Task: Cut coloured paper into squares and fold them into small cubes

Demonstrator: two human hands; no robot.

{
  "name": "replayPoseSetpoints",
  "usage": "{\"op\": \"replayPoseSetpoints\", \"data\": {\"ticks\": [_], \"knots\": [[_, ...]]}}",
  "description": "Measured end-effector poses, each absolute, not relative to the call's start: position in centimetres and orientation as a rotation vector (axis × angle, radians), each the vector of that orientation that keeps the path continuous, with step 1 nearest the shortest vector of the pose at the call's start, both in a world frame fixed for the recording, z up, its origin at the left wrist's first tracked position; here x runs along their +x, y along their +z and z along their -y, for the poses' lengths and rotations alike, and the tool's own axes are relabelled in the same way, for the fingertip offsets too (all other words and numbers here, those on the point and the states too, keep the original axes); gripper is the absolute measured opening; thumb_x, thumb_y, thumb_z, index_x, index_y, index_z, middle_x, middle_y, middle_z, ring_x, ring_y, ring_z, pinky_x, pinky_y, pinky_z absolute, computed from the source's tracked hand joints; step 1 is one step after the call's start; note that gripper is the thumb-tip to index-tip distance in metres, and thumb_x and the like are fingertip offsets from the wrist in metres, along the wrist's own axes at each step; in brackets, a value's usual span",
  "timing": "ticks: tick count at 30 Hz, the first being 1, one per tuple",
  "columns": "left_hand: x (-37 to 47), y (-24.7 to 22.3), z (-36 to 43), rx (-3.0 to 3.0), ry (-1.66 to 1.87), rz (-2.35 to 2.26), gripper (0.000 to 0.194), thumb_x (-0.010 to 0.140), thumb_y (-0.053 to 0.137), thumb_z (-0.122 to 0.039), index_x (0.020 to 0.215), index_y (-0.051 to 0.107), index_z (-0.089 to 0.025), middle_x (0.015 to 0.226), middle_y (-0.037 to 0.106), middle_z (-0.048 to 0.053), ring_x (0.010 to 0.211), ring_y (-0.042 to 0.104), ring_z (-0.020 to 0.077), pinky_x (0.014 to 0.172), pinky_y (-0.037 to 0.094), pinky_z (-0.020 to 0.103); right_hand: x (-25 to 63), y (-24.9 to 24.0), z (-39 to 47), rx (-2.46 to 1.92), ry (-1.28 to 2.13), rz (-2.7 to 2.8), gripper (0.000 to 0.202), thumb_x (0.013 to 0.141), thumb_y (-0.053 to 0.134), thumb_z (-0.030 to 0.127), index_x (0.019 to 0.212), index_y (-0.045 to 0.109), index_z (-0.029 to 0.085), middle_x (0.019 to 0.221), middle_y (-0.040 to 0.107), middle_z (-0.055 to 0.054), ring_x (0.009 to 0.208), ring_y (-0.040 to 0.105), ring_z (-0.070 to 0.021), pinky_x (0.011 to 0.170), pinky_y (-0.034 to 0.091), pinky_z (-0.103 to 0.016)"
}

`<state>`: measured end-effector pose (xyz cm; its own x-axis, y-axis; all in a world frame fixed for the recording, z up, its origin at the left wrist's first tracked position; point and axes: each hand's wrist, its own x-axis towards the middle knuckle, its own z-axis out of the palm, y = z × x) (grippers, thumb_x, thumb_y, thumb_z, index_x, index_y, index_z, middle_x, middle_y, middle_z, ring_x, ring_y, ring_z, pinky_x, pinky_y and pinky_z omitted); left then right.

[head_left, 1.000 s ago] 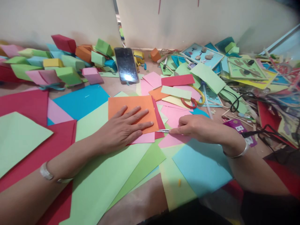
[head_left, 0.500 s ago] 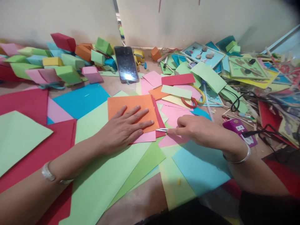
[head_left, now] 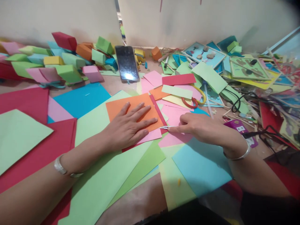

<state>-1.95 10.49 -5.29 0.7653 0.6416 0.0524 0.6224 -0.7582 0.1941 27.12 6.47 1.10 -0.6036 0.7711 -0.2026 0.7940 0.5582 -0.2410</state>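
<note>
My left hand (head_left: 131, 125) lies flat with spread fingers on an orange paper sheet (head_left: 113, 107). Under that sheet, the edges of a pink sheet (head_left: 153, 135) and a red sheet (head_left: 157, 109) stick out. My right hand (head_left: 197, 128) is closed around a slim silver craft knife (head_left: 164, 127), index finger stretched along it. The blade's tip touches the orange sheet's lower right corner. Most of the knife's handle is hidden in the hand. A large light green sheet (head_left: 93, 175) lies beneath the stack.
Folded paper blocks (head_left: 70, 67) crowd the back left beside a phone (head_left: 127, 64). Scissors with red and yellow handles (head_left: 195, 101) lie under paper strips. At right are a purple power socket (head_left: 241, 129), black cables (head_left: 236, 101) and picture boards (head_left: 249, 68).
My left hand and the orange sheet have turned slightly counterclockwise, the hand shifting right. The red sheet's lower edge now shows below the pink one. My right hand moved slightly up with the craft knife.
</note>
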Motion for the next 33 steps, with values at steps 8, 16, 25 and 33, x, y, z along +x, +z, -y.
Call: {"op": "replayPoseSetpoints", "data": {"ticks": [8, 16, 25, 33], "knots": [[-1.4, -4.4, -10.0, 2.732, 0.115, -1.028, 0.047, 0.103, 0.028, -0.047, 0.146, 0.045, -0.041, 0.164, 0.027, 0.0, 0.151, 0.024, 0.03, 0.121, 0.004, 0.059, 26.4, 1.2, -6.0, 1.166, -0.346, -2.782, 0.036, 0.105, 0.037, 0.028, 0.132, 0.059, 0.03, 0.077, 0.046, -0.002, 0.066, 0.038, -0.0147, 0.057, 0.023, -0.028], [-1.4, -4.4, -10.0, 2.716, 0.088, -1.038, 0.048, 0.103, 0.026, -0.049, 0.147, 0.043, -0.041, 0.165, 0.025, 0.0, 0.152, 0.021, 0.0309, 0.12, 0.004, 0.061, 25.0, 2.1, -5.8, 1.514, -0.678, -2.508, 0.05, 0.099, 0.038, 0.06, 0.086, 0.059, 0.017, 0.072, 0.051, -0.002, 0.06, 0.038, -0.0135, 0.057, 0.025, -0.03], [-1.5, -4.6, -9.9, 2.757, 0.076, -1.05, 0.049, 0.103, 0.023, -0.05, 0.148, 0.041, -0.042, 0.166, 0.024, 0.0, 0.151, 0.021, 0.0321, 0.119, 0.003, 0.06, 24.9, 2.3, -5.6, 1.528, -0.671, -2.543, 0.051, 0.1, 0.036, 0.059, 0.078, 0.055, 0.017, 0.069, 0.05, -0.001, 0.058, 0.037, -0.0128, 0.056, 0.025, -0.03], [-1.1, -5.2, -9.0, 2.722, 0.086, -1.149, 0.051, 0.103, 0.021, -0.053, 0.15, 0.036, -0.043, 0.166, 0.023, 0.002, 0.153, 0.017, 0.0293, 0.119, 0.002, 0.059, 27.4, 1.5, -5.7, 1.151, -0.321, -2.758, 0.042, 0.104, 0.033, 0.02, 0.14, 0.053, 0.03, 0.078, 0.049, -0.003, 0.064, 0.036, -0.0142, 0.058, 0.021, -0.028]]}}
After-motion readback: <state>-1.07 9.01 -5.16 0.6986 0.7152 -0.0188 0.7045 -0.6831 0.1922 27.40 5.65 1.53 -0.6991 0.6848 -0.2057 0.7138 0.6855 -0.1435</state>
